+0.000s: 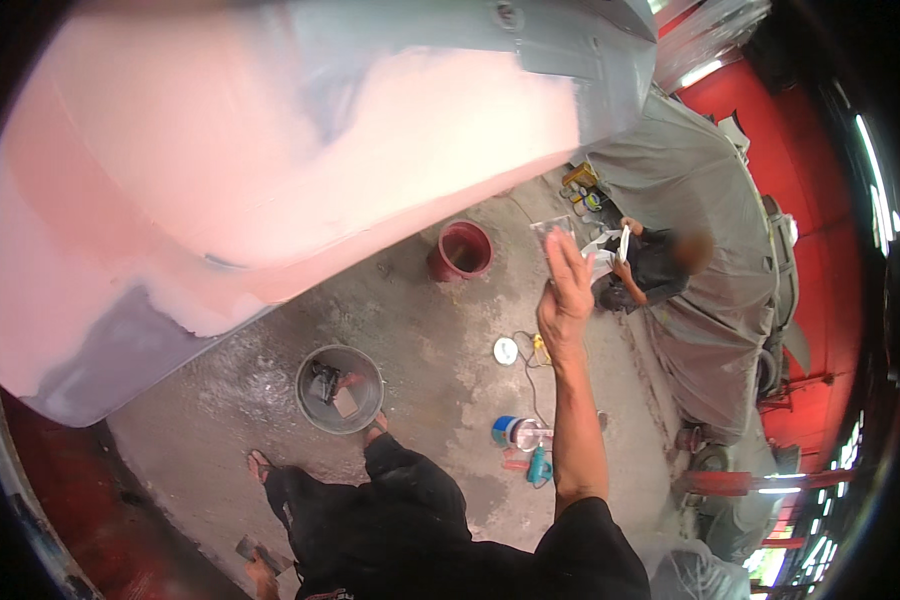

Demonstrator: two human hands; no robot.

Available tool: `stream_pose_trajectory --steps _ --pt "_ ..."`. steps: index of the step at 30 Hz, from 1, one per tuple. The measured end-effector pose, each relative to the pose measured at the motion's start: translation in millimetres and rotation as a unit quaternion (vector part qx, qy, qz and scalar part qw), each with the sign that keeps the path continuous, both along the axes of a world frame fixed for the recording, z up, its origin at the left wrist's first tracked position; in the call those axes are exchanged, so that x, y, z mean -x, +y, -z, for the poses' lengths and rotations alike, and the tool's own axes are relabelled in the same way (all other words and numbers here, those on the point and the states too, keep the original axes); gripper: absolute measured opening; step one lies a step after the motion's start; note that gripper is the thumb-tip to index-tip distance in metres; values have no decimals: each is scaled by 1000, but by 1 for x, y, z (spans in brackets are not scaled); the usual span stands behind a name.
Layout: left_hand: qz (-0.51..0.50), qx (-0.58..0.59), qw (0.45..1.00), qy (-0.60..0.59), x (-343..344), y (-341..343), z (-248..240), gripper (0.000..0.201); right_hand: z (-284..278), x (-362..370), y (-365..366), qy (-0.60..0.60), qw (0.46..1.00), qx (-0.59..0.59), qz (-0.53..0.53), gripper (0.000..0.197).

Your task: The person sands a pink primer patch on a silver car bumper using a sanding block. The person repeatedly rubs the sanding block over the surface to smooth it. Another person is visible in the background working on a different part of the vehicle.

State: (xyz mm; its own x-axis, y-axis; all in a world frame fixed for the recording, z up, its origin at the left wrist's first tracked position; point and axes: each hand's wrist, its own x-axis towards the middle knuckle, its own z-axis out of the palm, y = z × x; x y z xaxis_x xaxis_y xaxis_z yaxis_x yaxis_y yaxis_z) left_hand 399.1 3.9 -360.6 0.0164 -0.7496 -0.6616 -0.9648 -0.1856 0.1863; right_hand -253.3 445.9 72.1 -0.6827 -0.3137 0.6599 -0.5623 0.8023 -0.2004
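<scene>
My right arm reaches up across the middle. My right hand [567, 290] is raised over the floor, its fingers closed on a thin, see-through flat piece [548, 228] with dark smudges. At the lower left edge, my left hand [262, 574] hangs by my leg and grips a small dark flat piece [246, 547]; its exact kind is not clear. Neither hand touches the large curved vehicle body panel [270, 130], which is mostly pale pink filler with grey patches.
A grey basin [306, 402] with several items stands by my feet, beyond it a red bucket [440, 268]. A can [520, 432], a teal power tool [540, 467], a white lid [505, 350] and a cord lie right. Another person [660, 265] crouches beside a grey cover [710, 190].
</scene>
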Motion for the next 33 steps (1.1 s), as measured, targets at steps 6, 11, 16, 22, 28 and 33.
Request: stream_pose_trajectory --steps 6,11,16,22,28,33 --pt "6 -15 999 -33 -21 34 39 60 -29 2 -4 66 997 -38 9 71" --pt "27 30 999 11 -7 16 38 62 -51 21 -16 99 992 -74 0 78" --pt "7 4 995 98 76 -1 -47 65 -55 40 -26 126 991 -35 -15 80" --pt "63 33 992 108 101 -35 -57 66 -55 56 -28 146 989 -28 -14 78" --pt "74 45 990 108 107 -45 -57 67 -52 60 -27 139 990 -31 -23 79" --pt "81 44 990 107 107 -44 -60 68 -48 61 -29 131 991 -3 -36 80"
